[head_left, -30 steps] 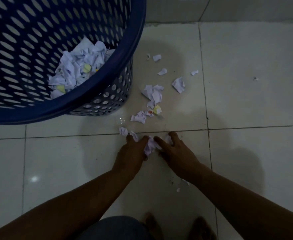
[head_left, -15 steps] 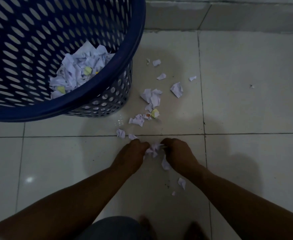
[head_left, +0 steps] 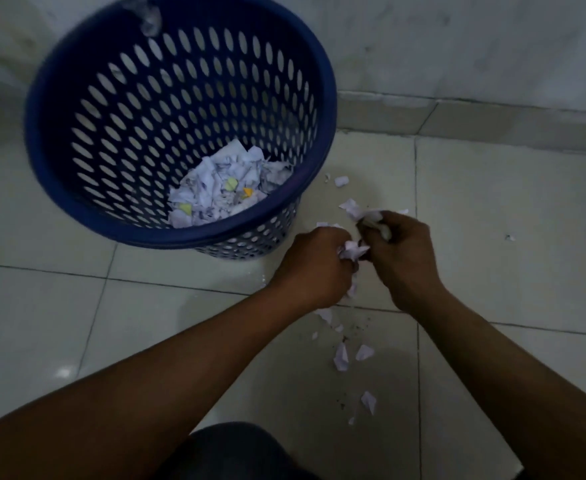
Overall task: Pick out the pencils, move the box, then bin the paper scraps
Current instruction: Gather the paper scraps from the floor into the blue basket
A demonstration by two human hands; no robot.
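Note:
A blue perforated bin point(head_left: 177, 233) stands on the tiled floor at the upper left, with a heap of white and yellow paper scraps point(head_left: 222, 188) in its bottom. My left hand point(head_left: 314, 263) is closed around a wad of white scraps point(head_left: 353, 251), just right of the bin's base. My right hand point(head_left: 399, 251) is beside it, fingers clenched on more scraps point(head_left: 360, 211) that stick out above the knuckles. Loose scraps point(head_left: 341, 356) lie on the floor below both hands, and a few small ones point(head_left: 340, 181) lie near the bin's right side.
A wall with a tiled skirting point(head_left: 475, 119) runs behind the bin and to the right. A tiny scrap point(head_left: 509, 238) lies alone on the tile at the right. My knee in dark cloth point(head_left: 236, 452) shows at the bottom.
Both hands have risen from the floor with bunches of scraps and moved up toward the bin. The view has tilted up, showing the whole bin and the wall. Some scraps have dropped below the hands.

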